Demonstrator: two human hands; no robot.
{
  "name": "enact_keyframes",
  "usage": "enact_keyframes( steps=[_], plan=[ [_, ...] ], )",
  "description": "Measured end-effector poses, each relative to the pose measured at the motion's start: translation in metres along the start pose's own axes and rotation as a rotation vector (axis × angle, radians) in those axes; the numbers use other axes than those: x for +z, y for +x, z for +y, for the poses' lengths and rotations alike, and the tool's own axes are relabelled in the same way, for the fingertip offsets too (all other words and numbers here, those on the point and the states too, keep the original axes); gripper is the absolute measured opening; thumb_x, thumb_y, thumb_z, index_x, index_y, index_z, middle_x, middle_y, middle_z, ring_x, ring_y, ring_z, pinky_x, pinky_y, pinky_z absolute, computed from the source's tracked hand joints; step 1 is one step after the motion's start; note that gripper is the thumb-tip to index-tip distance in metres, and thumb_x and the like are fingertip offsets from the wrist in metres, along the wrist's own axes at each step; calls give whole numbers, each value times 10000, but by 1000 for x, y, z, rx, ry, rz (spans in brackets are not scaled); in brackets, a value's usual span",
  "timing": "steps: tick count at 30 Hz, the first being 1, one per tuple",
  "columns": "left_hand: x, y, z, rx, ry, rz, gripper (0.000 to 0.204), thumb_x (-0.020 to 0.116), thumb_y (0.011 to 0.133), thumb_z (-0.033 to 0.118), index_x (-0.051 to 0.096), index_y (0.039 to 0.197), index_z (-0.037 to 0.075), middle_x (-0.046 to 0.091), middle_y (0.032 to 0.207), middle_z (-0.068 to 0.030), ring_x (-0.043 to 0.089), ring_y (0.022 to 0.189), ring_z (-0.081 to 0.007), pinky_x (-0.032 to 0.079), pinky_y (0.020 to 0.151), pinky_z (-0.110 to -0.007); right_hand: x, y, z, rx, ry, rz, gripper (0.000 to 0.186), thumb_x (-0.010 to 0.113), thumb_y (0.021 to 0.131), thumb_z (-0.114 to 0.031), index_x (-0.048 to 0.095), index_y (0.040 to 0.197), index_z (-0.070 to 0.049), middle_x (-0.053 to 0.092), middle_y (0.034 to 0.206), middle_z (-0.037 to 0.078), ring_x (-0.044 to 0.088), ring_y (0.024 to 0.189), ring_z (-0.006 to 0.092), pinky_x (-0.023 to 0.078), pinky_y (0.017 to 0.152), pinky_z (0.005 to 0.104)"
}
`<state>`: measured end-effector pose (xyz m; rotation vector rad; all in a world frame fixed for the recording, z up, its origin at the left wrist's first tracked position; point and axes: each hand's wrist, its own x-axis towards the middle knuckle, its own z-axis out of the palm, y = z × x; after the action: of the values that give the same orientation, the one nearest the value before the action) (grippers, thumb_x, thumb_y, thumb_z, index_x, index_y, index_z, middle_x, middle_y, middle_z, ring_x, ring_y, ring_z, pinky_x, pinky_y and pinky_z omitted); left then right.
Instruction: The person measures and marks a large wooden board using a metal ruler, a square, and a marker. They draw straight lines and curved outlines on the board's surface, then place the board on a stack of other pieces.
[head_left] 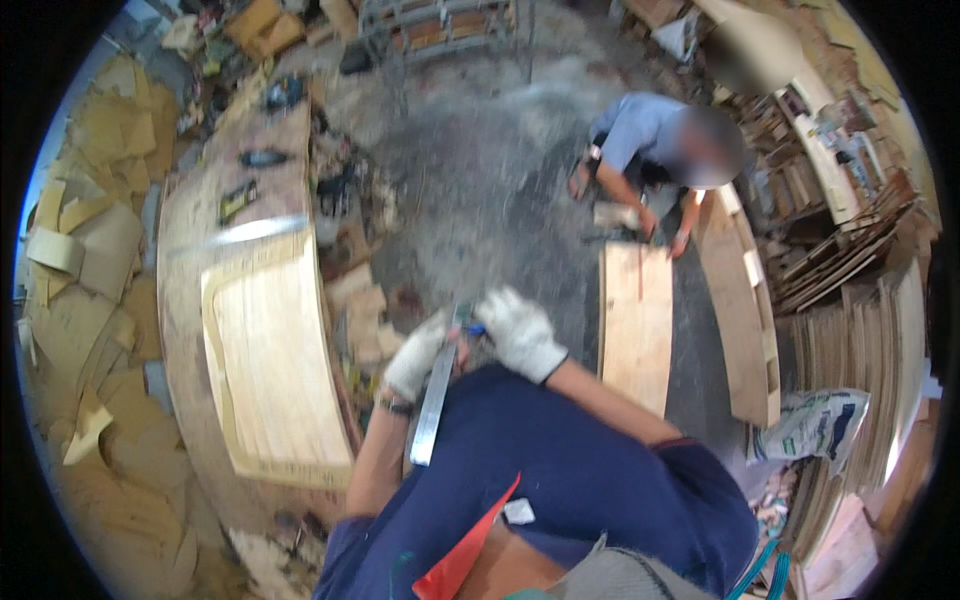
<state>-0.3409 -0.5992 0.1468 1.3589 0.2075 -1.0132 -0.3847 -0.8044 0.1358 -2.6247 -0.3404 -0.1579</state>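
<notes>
My left hand (418, 358), in a white knit glove, is closed around the upper part of a flat metal ruler (433, 410). The ruler's lower end slants down toward my dark blue shirt. Beside it, my right hand (522, 335), gloved the same way, is closed with its fingertips near the ruler's top end. A small blue thing (477, 330) shows at the right fingertips; it looks like a pen, but its kind is hard to make out. Both hands are in front of my body, above the floor.
On my left, a workbench (185, 330) bears a pale wood panel (275, 360), a curved template (225, 440) and hand tools. To the right, a person (640, 145) crouches with both hands at a wooden board (637, 320). Stacked sheets (850, 350) and a white sack (810, 425) stand beyond.
</notes>
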Motion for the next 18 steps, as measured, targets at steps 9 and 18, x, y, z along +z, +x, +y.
enact_keyframes(
  steps=[9,18],
  plan=[
    [0,23,-14,742,883,501,487,455,1049,482,571,889,36,606,705,-142,628,678,-342,480,619,-390,-8,21,34,91,343,-383,236,667,830,-248,681,904,-25,706,857,151,682,835,350,528,720,454],
    [19,7,-6,867,891,475,304,579,1007,253,528,780,57,523,676,-190,578,662,-436,422,556,-462,-24,22,36,239,1088,-540,295,733,946,-310,728,923,-15,644,735,-19,548,647,69,449,584,271]
  ],
)
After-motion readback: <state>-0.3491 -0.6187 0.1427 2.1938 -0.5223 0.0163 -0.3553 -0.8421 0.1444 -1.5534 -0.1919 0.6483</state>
